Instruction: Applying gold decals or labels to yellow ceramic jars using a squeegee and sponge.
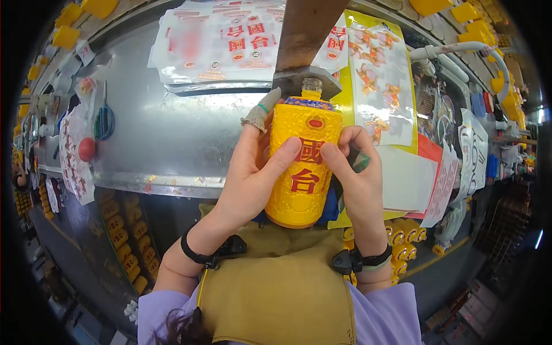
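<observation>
A yellow embossed bottle (307, 198) with large red characters, a small emblem, a blue patterned shoulder band and a clear glass neck is between my hands, neck pointing away from me. My left hand (250, 167) is wrapped round its left side, thumb lying on the front; grey fabric covers a finger of that hand near the neck. On the right side my right hand (359, 167) grips it, with the thumb at the edge of the upper red character and the fingers bent. A bit of green shows by my right fingers. The bottle's back is hidden.
Sheets of printed decals (230, 43) lie at the back of the metal table (167, 126). A brown metal post (305, 34) rises just beyond the bottle. Decal sheets on yellow backing (409, 86) lie right; blue-handled scissors (104, 121) and a red ball (87, 149) are left.
</observation>
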`<state>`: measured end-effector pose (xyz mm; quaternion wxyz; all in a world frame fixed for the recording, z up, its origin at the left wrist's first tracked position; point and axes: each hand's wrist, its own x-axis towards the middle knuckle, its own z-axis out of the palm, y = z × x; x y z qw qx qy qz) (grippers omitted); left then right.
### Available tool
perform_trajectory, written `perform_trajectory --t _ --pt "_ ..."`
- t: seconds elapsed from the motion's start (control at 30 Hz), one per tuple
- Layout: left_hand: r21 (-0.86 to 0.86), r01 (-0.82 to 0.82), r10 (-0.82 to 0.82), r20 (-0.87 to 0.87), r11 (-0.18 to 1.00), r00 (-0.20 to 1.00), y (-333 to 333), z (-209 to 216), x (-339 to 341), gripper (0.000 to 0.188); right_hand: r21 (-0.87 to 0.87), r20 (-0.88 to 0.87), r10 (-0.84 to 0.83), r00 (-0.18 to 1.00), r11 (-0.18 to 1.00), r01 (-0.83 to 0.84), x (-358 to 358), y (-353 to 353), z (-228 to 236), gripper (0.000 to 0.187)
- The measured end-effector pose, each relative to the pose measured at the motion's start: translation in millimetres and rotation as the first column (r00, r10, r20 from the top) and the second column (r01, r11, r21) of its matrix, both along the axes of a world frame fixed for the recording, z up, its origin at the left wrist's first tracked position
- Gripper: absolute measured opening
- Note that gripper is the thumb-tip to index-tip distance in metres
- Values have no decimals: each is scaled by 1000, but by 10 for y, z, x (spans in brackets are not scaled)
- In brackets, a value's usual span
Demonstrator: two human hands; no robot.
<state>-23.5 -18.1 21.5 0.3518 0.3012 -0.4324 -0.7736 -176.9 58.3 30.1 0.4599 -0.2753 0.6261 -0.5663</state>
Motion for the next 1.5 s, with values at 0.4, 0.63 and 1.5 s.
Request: perform_trajectory --t 0.4,0.63,1.5 --pt "-12 12 -11 48 1000 999 -2 55 10 75 -22 -90 16 996 1000 -18 -98 -110 45 29" --pt "-71 22 -15 96 997 995 3 11 -2 81 -5 -127 22 992 1000 -23 -88 -200 60 32" --pt "-96 7 0 81 995 997 -10 52 -30 79 -11 -117 22 993 1000 -24 -110 -204 47 31"
